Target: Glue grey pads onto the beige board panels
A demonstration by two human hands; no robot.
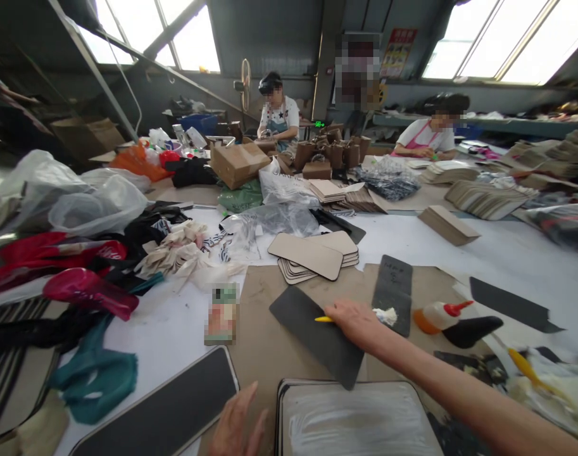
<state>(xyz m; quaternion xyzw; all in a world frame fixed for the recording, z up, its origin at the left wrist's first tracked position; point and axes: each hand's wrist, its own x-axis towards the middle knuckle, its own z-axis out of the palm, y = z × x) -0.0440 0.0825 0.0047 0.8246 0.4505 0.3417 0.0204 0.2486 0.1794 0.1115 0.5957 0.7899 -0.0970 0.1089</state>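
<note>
My right hand (352, 323) is closed round a slim yellow stick (323, 319), whose tip shows past my fingers. It is over a dark grey rectangular panel (312, 335) lying aslant on brown board. The stick's other end is hidden in the hand. My left hand (236, 424) is low in the view with fingers apart, holding nothing. It lies between a long black panel with a pale edge (169, 405) and a stack of beige panels (355, 418). White streaks of a wet-looking substance cover the top panel of that stack.
A bottle with a red nozzle (440, 315) lies near a dark panel bearing a white lump (393, 294). Beige panels (307, 253) are stacked ahead. A phone (221, 320) and heaped fabric (89, 285) are leftward. Two people (282, 117) work across the table.
</note>
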